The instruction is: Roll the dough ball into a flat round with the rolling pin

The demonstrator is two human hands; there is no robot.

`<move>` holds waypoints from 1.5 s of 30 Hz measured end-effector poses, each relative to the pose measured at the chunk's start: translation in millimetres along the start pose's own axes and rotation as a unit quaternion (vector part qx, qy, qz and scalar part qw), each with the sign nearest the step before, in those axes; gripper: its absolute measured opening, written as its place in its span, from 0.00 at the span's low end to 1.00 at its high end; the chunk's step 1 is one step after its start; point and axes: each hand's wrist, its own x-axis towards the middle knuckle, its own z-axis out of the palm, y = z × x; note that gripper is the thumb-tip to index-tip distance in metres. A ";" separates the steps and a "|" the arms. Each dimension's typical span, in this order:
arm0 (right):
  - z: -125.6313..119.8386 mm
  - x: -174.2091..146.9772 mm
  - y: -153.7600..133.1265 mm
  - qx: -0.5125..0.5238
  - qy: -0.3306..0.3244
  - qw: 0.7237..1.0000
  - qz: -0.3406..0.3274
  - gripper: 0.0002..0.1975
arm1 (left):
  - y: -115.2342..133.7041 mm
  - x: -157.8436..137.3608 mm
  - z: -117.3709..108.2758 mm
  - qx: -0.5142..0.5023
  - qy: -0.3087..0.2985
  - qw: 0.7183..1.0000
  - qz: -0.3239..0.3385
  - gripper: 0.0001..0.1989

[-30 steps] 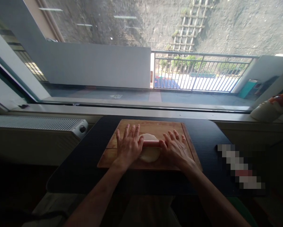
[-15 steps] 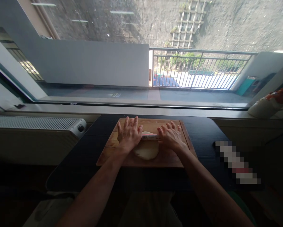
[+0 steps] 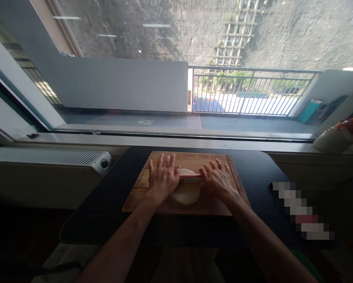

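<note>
Dough (image 3: pixel 186 195) under rolling pin (image 3: pixel 190 179), between hands (image 3: pixel 163 177).

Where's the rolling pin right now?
Head view, centre: the rolling pin lies crosswise over the flat dough on the wooden board, between the left hand and right hand, under both.

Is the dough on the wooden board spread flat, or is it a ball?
Spread flat. The dough lies as a rounded sheet on the wooden board, with the rolling pin across it.
</note>
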 end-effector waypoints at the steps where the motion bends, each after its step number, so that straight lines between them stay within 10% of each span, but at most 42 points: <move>1: 0.7 -0.6 0.6 0.000 0.004 1.000 -0.001 0.26 | 0.1 -0.8 -0.1 0.001 0.004 1.000 0.004 0.27; 18: 0.3 15.9 2.4 -0.001 -0.002 1.000 -0.005 0.25 | -4.4 21.7 5.6 -0.015 -0.068 0.997 -0.035 0.29; 24: 11.2 -13.6 -3.9 0.003 0.110 0.991 -0.070 0.22 | -5.5 10.5 9.7 -0.016 -0.013 1.000 -0.007 0.28; 33: 15.4 -20.2 -1.4 0.022 0.082 0.994 -0.061 0.23 | -7.3 -33.7 -6.3 -0.031 0.055 0.996 0.058 0.23; 45: 9.0 -8.7 -4.8 0.032 0.060 0.996 -0.059 0.25 | -12.1 -19.1 1.7 -0.036 0.031 0.998 0.042 0.24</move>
